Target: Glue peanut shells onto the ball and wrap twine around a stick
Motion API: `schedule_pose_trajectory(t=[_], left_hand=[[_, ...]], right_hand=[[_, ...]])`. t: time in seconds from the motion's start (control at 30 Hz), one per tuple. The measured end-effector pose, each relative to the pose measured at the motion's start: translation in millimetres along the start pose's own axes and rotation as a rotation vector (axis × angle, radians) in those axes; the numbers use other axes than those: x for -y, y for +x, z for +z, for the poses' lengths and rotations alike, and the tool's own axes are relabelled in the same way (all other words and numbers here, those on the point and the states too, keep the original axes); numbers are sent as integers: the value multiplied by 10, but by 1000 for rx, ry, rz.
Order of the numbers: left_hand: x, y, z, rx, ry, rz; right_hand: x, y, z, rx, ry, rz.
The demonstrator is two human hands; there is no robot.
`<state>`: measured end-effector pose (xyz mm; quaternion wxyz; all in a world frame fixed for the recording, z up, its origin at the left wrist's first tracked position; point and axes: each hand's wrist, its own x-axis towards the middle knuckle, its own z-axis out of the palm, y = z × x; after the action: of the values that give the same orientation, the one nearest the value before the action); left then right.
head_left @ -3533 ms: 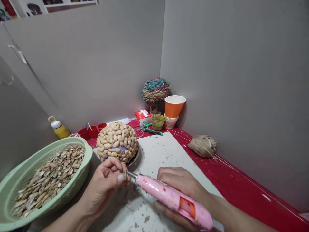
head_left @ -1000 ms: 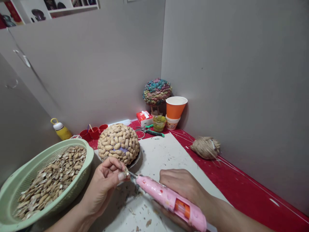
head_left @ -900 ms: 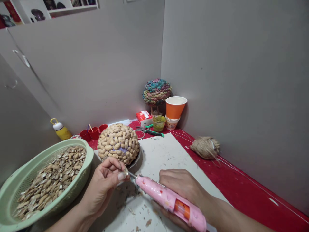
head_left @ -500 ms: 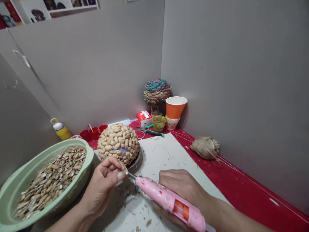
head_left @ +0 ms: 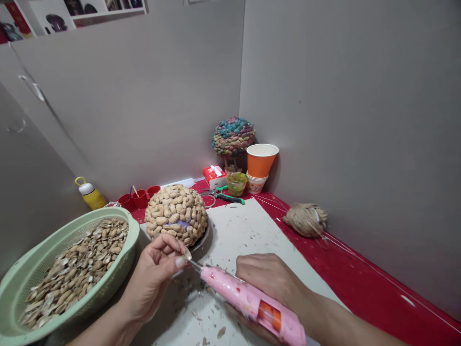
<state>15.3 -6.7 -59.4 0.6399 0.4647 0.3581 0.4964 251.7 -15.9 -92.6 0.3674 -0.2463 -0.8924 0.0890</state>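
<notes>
Between the thumb and fingers of my left hand [head_left: 156,271] is a small peanut shell [head_left: 188,254]. My right hand [head_left: 275,283] is wrapped round a pink glue gun [head_left: 248,300], whose metal nozzle points left and meets the shell, or comes very near it. Just behind my left hand, a ball covered in peanut shells [head_left: 176,211] rests in a grey dish [head_left: 207,238]; a purple patch shows on its near side. To the left stands a green colander [head_left: 134,230] full of loose shells [head_left: 79,269].
Behind the ball are red cups [head_left: 140,197], a yellow bottle [head_left: 92,194], pliers [head_left: 230,197], a tissue pack [head_left: 215,177] and a greenish tub [head_left: 236,184]. Further right stand an orange cup [head_left: 261,161], a coloured ball on a stand [head_left: 234,137] and a twine bundle [head_left: 305,220].
The glue gun has shifted very slightly left and its nozzle has dipped a little at the shell. The shell now shows more above the nozzle. My left hand has barely moved.
</notes>
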Motion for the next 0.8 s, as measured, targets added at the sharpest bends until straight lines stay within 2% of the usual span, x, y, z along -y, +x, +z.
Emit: schedule_pose_trajectory(t=[0.8], left_hand=[[51, -3, -7, 16, 4, -14]], right_hand=[[10, 20, -6, -1, -3, -24]])
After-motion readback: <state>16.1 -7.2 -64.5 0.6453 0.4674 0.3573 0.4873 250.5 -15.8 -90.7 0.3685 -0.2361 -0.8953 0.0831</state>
